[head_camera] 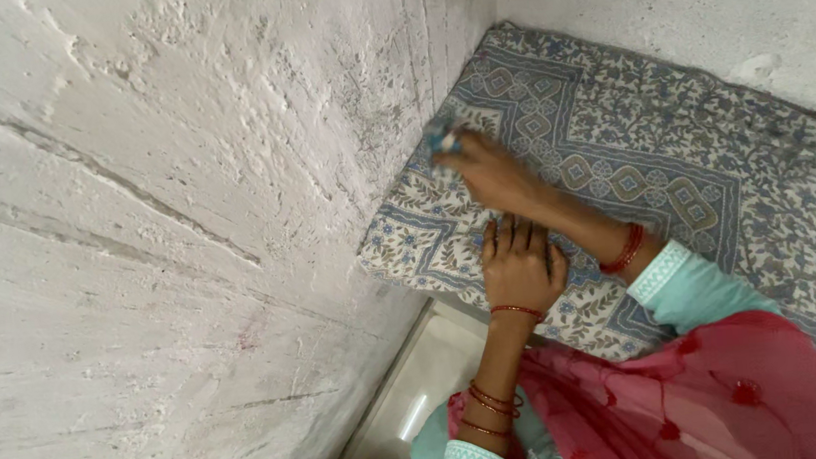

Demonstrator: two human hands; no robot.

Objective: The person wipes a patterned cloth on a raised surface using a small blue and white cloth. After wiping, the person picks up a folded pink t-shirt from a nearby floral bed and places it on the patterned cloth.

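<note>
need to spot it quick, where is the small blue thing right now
In the head view, the small blue thing sits at the right hand fingertips, upper centre, over the patterned sheet corner beside the whitewashed wall.

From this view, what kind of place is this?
Probably a room in a home, at a bed in a corner. A patterned blue-and-beige sheet covers a mattress pushed against rough whitewashed walls; the left hand presses flat on it, and the right hand grips something small.

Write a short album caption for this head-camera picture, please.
Left hand flat on a blue-and-beige floral printed cloth beside a rough whitewashed wall, right hand gripping a small blue object.
</note>
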